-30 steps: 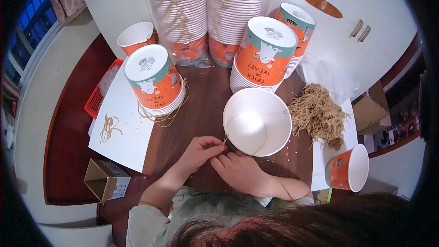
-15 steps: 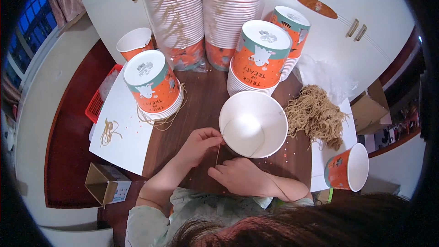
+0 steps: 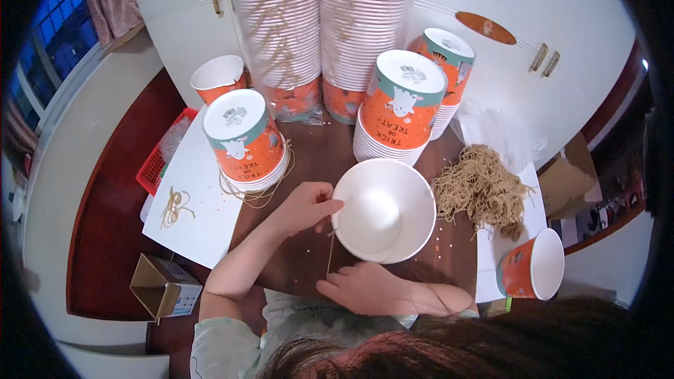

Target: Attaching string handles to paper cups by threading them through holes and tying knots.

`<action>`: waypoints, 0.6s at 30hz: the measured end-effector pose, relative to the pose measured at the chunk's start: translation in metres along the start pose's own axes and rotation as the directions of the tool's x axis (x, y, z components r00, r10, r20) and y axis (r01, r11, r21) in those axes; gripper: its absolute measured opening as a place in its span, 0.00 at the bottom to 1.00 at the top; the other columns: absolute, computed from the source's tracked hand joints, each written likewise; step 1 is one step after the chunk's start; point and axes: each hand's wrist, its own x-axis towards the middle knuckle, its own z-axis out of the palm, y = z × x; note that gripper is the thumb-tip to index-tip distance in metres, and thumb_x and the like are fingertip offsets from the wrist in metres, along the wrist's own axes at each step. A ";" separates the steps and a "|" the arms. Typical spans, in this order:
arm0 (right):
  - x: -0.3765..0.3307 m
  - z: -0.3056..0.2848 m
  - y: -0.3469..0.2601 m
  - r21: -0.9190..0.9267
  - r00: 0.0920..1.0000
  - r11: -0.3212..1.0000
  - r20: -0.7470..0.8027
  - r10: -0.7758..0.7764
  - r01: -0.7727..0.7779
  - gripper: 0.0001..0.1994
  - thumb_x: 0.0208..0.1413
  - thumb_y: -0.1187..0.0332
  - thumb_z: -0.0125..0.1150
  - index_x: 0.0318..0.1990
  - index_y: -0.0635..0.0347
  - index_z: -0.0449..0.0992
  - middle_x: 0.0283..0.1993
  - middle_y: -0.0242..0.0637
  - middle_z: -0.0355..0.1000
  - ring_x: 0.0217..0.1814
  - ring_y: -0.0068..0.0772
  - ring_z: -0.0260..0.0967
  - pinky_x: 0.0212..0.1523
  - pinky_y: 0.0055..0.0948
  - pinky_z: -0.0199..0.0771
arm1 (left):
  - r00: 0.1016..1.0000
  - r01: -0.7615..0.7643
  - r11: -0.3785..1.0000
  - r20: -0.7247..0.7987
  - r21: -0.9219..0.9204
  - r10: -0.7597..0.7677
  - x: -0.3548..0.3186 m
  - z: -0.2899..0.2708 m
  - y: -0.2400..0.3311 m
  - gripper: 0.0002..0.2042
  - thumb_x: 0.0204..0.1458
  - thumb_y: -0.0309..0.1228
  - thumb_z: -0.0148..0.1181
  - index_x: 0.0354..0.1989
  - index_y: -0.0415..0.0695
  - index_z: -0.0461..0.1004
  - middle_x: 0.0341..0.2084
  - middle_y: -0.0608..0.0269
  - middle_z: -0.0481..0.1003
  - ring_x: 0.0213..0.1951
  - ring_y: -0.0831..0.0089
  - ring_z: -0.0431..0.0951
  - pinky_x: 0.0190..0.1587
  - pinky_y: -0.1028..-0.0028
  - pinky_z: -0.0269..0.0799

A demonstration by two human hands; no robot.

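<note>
Moved since the earlier frame: left hand (image 3: 303, 208), now farther along the left rim of the cup (image 3: 382, 203).
Table: brown (image 3: 309, 151), beneath the work.
Twine heap: tan, tangled (image 3: 484, 193), right of the cup.
Cup: white inside, mouth up, just right of the left fingers, beyond the right hand (image 3: 368, 289).
Left hand: thumb over rim, bent fingers outside, wall pinched between.
Right hand: near side, curled, thumb and forefinger pinching string (image 3: 331, 256).
String: thin, taut, running from left rim to right fingertips.
</note>
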 end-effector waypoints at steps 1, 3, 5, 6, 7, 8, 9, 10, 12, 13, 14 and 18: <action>0.000 -0.004 -0.005 0.021 0.999 0.999 0.036 -0.037 0.036 0.12 0.41 0.70 0.50 0.37 0.60 0.64 0.26 0.34 0.66 0.27 0.33 0.68 0.22 0.28 0.66 | 1.000 -0.005 1.000 -0.013 0.002 0.005 -0.010 -0.003 0.005 0.10 0.50 0.32 0.54 0.20 0.42 0.65 0.13 0.69 0.67 0.11 0.83 0.65 0.13 0.83 0.57; -0.001 -0.009 -0.010 0.088 0.989 0.989 0.080 -0.125 0.118 0.17 0.41 0.70 0.48 0.42 0.61 0.63 0.31 0.37 0.65 0.31 0.32 0.67 0.23 0.27 0.66 | 0.991 0.024 1.000 -0.129 0.012 -0.022 -0.034 -0.009 0.022 0.09 0.50 0.31 0.53 0.22 0.42 0.64 0.13 0.68 0.68 0.13 0.82 0.68 0.14 0.83 0.60; 0.003 -0.007 -0.015 0.041 0.988 0.987 -0.006 -0.153 0.153 0.13 0.41 0.69 0.49 0.38 0.60 0.65 0.29 0.33 0.64 0.29 0.29 0.66 0.25 0.27 0.66 | 0.972 -0.038 0.996 -0.227 0.085 0.057 -0.059 -0.026 0.026 0.07 0.51 0.27 0.52 0.24 0.42 0.63 0.14 0.67 0.69 0.15 0.80 0.72 0.14 0.83 0.64; 0.006 -0.006 -0.016 -0.001 0.982 0.986 -0.093 -0.165 0.166 0.10 0.41 0.68 0.49 0.35 0.59 0.67 0.27 0.30 0.64 0.27 0.26 0.65 0.27 0.26 0.65 | 0.952 -0.091 0.990 -0.283 0.109 0.118 -0.070 -0.032 0.029 0.07 0.50 0.26 0.52 0.23 0.41 0.63 0.15 0.66 0.69 0.15 0.80 0.73 0.14 0.84 0.65; 0.013 -0.006 -0.014 -0.001 0.981 0.985 -0.093 -0.173 0.174 0.10 0.41 0.68 0.49 0.35 0.59 0.67 0.27 0.30 0.64 0.27 0.26 0.65 0.27 0.26 0.65 | 0.922 -0.120 0.989 -0.360 0.087 0.144 -0.080 -0.037 0.039 0.07 0.50 0.24 0.53 0.23 0.41 0.63 0.14 0.67 0.69 0.16 0.79 0.74 0.14 0.84 0.66; 0.023 -0.008 -0.012 -0.107 0.974 0.982 -0.150 -0.171 0.156 0.11 0.41 0.68 0.49 0.34 0.59 0.68 0.28 0.30 0.64 0.28 0.26 0.64 0.29 0.28 0.64 | 0.862 -0.196 0.969 -0.444 0.151 0.243 -0.089 -0.046 0.042 0.07 0.50 0.25 0.53 0.22 0.41 0.63 0.14 0.67 0.68 0.16 0.79 0.74 0.14 0.84 0.67; 0.031 -0.012 -0.011 -0.221 0.965 0.968 -0.207 -0.164 0.117 0.11 0.41 0.68 0.50 0.34 0.59 0.68 0.28 0.29 0.63 0.29 0.26 0.63 0.32 0.29 0.63 | 0.789 -0.274 0.936 -0.505 0.220 0.350 -0.095 -0.054 0.044 0.07 0.50 0.25 0.53 0.21 0.41 0.64 0.13 0.68 0.68 0.16 0.79 0.74 0.15 0.84 0.67; 0.042 -0.016 -0.008 -0.241 0.962 0.967 -0.238 -0.136 0.077 0.11 0.40 0.67 0.50 0.33 0.61 0.70 0.30 0.33 0.64 0.35 0.29 0.64 0.40 0.31 0.63 | 0.670 -0.331 0.884 -0.577 0.331 0.467 -0.094 -0.064 0.043 0.07 0.49 0.25 0.53 0.21 0.40 0.65 0.13 0.68 0.67 0.16 0.80 0.73 0.15 0.84 0.66; 0.073 -0.014 0.010 -0.329 0.876 0.941 -0.429 -0.221 0.076 0.15 0.39 0.68 0.50 0.37 0.64 0.69 0.35 0.36 0.66 0.37 0.33 0.64 0.43 0.33 0.65 | 0.376 -0.201 0.713 -0.620 0.672 0.689 -0.087 -0.089 0.042 0.06 0.45 0.23 0.56 0.21 0.38 0.66 0.12 0.65 0.66 0.15 0.77 0.70 0.18 0.79 0.64; 0.091 -0.014 0.020 -0.327 0.852 0.943 -0.476 -0.217 0.057 0.14 0.40 0.69 0.50 0.37 0.64 0.69 0.35 0.37 0.66 0.37 0.34 0.64 0.44 0.34 0.64 | 0.246 -0.112 0.558 -0.521 0.822 0.817 -0.078 -0.103 0.043 0.05 0.42 0.23 0.57 0.21 0.38 0.67 0.13 0.62 0.66 0.16 0.73 0.69 0.19 0.77 0.64; 0.113 -0.010 0.028 -0.316 0.820 0.947 -0.525 -0.226 0.059 0.13 0.40 0.70 0.50 0.36 0.64 0.69 0.34 0.38 0.65 0.37 0.36 0.64 0.46 0.34 0.64 | 0.129 0.030 0.382 -0.382 0.924 0.915 -0.075 -0.120 0.043 0.05 0.40 0.22 0.58 0.22 0.38 0.68 0.15 0.59 0.66 0.18 0.68 0.69 0.21 0.74 0.64; 0.181 0.012 0.057 -0.272 0.789 0.961 -0.578 -0.208 0.053 0.08 0.41 0.72 0.49 0.31 0.64 0.68 0.34 0.40 0.64 0.37 0.39 0.64 0.44 0.35 0.65 | 0.156 0.330 0.208 -0.271 0.921 0.950 -0.053 -0.171 0.017 0.06 0.37 0.23 0.57 0.25 0.42 0.67 0.27 0.59 0.67 0.25 0.60 0.72 0.24 0.65 0.68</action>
